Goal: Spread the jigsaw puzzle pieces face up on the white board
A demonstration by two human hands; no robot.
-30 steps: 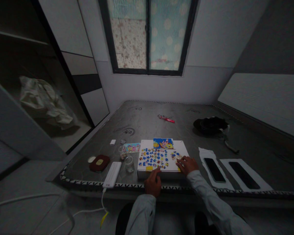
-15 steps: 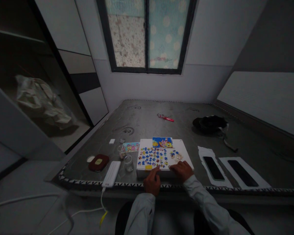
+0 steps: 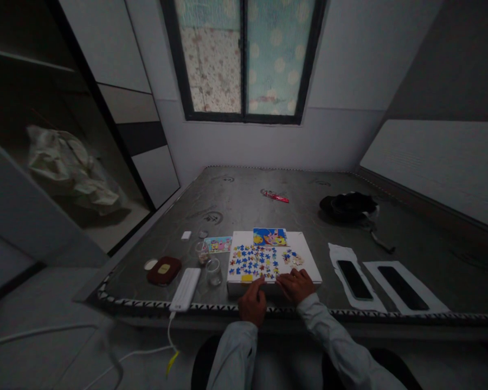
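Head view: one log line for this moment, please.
left hand: at near edge of white rectangular board | right hand: on board beside scattered blue-and-yellow jigsaw pieces | held: cannot tell

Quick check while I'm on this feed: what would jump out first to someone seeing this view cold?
The bright blue, yellow and red puzzle pieces on the white board at the near edge of the table stand out in the dim room, with the left hand and right hand at the board's front. Next, the patterned window on the far wall, then two dark phones on white sheets right of the board.
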